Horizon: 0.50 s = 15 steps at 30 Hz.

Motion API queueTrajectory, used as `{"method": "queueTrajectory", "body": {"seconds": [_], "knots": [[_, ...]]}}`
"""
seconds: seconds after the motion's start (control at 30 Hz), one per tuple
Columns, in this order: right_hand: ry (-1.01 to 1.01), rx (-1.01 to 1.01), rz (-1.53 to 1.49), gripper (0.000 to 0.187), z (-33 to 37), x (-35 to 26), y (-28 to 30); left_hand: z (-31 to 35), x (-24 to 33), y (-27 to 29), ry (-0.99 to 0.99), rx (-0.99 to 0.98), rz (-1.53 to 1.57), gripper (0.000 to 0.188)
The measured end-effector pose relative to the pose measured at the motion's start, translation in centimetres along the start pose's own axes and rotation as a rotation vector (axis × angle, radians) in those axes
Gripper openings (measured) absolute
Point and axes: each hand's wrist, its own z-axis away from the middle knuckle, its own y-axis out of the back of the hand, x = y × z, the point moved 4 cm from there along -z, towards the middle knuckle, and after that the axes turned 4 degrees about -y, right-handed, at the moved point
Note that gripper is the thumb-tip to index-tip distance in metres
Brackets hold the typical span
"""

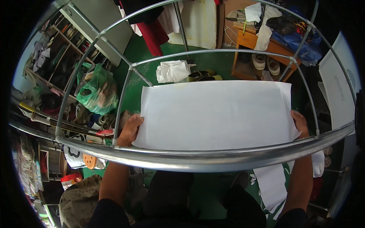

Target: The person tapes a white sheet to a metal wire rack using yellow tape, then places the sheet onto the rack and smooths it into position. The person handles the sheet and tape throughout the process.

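A large white sheet point(216, 114), which looks like paper, is stretched out before me, its far corners slightly curled. My left hand point(131, 127) is closed on its left edge, thumb on top. At the right edge my right hand point(300, 123) grips it, the fingers partly hidden behind the sheet. Both forearms pass beneath the thick front rail of a metal tube frame point(197, 159), and the sheet's near edge lies along that rail. More white cut pieces point(272, 186) lie low on the right, beside my legs.
Curved metal tubes surround the sheet. On the left, a green plastic bag point(99, 91) hangs near shelves of shoes. Beyond the sheet, a folded white cloth point(173, 71) and dark shoes point(201, 76) rest on the green floor. An orange wooden cabinet point(251, 43) stands far right, holding pale shoes.
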Motion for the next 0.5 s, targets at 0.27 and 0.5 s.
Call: {"method": "queueTrajectory", "body": {"seconds": [0.27, 0.5], "knots": [[-0.015, -0.002, -0.103, 0.030, 2.6, -2.1, -1.9, 0.2, 0.0, 1.3, -0.028, 0.105, -0.038, 0.004], [0.015, 0.060, -0.098, 0.031, 3.1, -2.6, -1.4, -0.3, 0.0, 0.7, -0.072, 0.076, -0.041, 0.005]]}}
